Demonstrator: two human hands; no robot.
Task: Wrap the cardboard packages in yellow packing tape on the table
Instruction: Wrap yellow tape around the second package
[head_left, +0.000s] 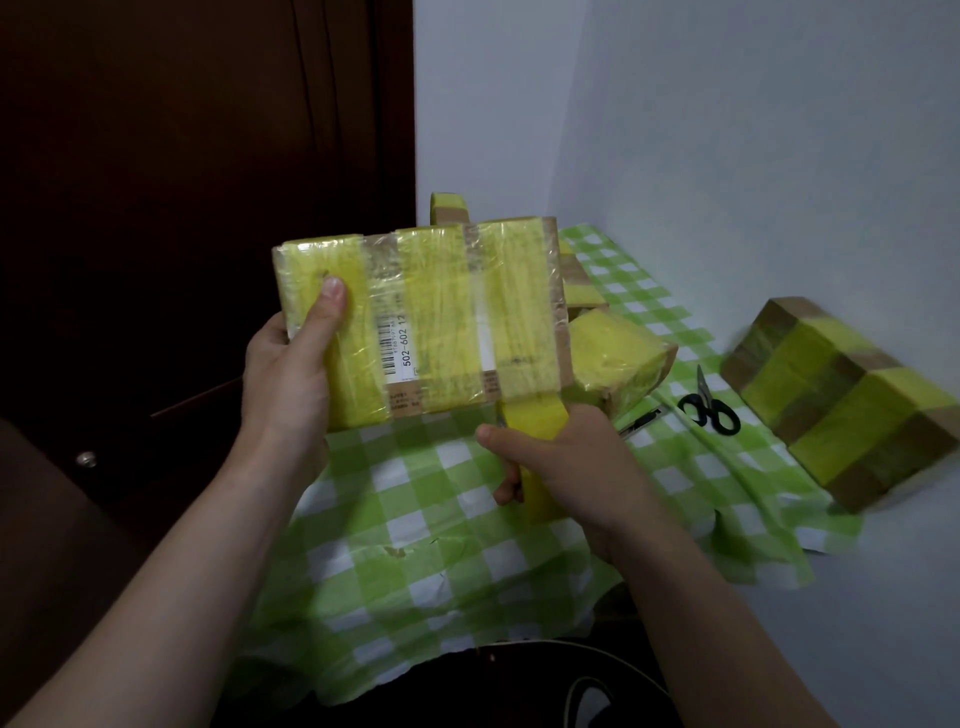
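I hold one package (421, 317) up above the cloth (415, 519), which lies over the table (883, 597). My left hand (291, 374) grips its left end, thumb on the face toward me. My right hand (561, 462) is just under its lower right corner, curled round the tape roll (535, 421), and the tape runs up to the package's bottom edge. Behind that corner, a second package (618, 358) rests on the cloth, and more are partly hidden further back. To its right lie the scissors (709, 408), then a third package (841, 400) at the cloth's right edge. A door (182, 208) stands to the left.
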